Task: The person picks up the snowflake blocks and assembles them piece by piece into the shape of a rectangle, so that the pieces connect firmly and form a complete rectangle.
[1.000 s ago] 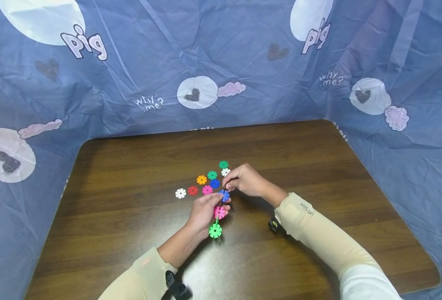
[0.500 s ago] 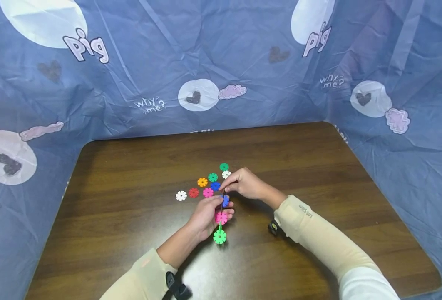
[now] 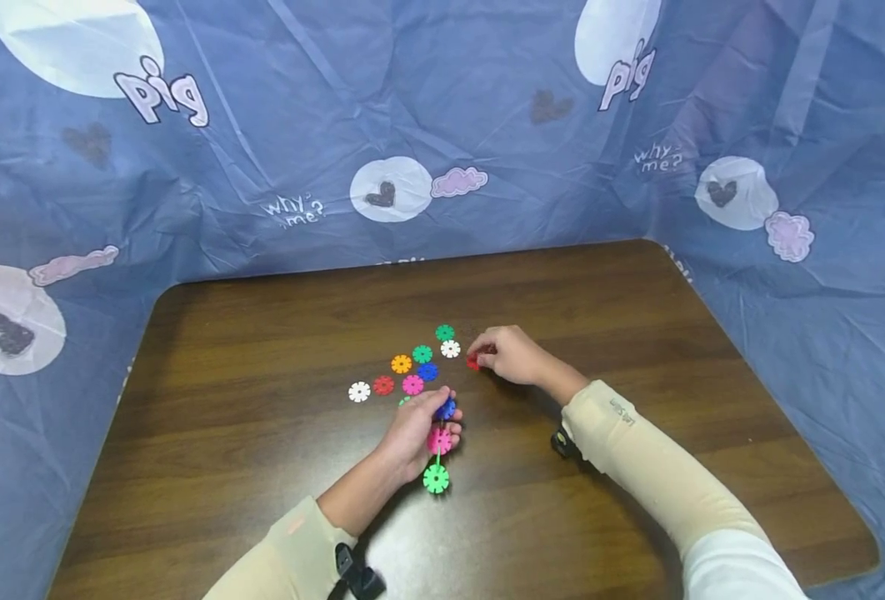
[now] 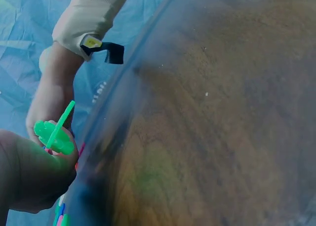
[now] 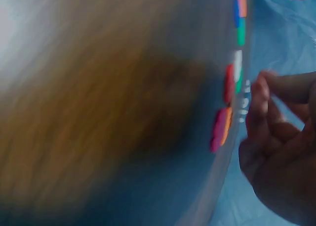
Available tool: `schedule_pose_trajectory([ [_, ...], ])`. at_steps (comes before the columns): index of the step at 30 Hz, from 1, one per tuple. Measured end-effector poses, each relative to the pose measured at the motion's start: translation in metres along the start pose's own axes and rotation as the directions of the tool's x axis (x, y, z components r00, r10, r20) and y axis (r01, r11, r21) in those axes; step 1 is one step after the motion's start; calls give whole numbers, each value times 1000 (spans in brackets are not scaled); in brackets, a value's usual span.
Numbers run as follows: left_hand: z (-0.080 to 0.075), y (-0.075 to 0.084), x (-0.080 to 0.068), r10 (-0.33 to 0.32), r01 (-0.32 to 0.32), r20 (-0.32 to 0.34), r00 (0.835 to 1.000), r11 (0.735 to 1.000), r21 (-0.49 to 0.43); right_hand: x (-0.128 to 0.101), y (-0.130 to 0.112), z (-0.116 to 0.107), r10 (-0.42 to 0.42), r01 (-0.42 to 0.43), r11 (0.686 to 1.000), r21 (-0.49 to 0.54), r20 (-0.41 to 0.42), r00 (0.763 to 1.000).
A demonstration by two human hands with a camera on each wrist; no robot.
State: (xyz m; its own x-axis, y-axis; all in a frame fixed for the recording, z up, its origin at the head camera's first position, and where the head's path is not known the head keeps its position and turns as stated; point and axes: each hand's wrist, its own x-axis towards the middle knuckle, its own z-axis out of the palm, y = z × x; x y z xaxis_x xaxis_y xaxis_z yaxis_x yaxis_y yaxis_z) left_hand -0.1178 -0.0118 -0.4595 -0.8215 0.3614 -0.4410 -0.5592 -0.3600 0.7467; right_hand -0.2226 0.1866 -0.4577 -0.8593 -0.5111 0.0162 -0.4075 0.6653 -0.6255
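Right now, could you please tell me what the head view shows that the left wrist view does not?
Only the head view shows the right hand at a red disc, the loose coloured discs lying on the table, and the pink disc and blue disc in the left hand's grip. Only the left wrist view shows the green disc's thin edge close up. Both show the left hand, the green disc and the wooden tabletop.

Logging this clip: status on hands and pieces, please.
Left hand grips the joined chain of blue, pink and green discs. Right hand pinches a red disc beside the loose discs. Nothing in the way.
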Motion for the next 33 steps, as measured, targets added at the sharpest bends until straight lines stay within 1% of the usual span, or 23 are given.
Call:
schedule_pose_trajectory([
  [2,0,-1,0,3,-3,0,1000,1000,10,-2,4,-1,9,-8,988,-152,5,1000],
  [3,0,-1,0,5,-5,-1,1000,1000,18,-3,5,-1,14,-11,981,-193,11,1000],
  [5,1,-2,1,12,-12,-2,1000,1000,29,-3,7,0,32,-26,970,-242,18,999],
  [8,1,-2,3,16,-16,-3,1000,999,42,-2,8,2,55,-48,958,-281,19,998],
  [11,2,-3,3,17,-17,-10,1000,999,47,-1,9,3,74,-70,947,-315,1,997],
  [17,0,-3,1,14,-12,-24,1000,998,63,1,10,5,100,-105,936,-336,-35,994],
  [24,-2,-2,0,16,-15,-20,1000,998,63,2,1,10,70,-78,922,-379,-36,997],
  [26,-1,-1,0,15,-14,-19,1000,998,63,3,0,11,73,-84,921,-379,-41,996],
  [29,-1,-1,0,15,-14,-14,1000,998,67,3,0,12,95,-107,929,-355,-52,994],
  [33,-1,-1,0,22,-22,-2,1000,997,67,4,2,12,104,-116,951,-288,-58,993],
])
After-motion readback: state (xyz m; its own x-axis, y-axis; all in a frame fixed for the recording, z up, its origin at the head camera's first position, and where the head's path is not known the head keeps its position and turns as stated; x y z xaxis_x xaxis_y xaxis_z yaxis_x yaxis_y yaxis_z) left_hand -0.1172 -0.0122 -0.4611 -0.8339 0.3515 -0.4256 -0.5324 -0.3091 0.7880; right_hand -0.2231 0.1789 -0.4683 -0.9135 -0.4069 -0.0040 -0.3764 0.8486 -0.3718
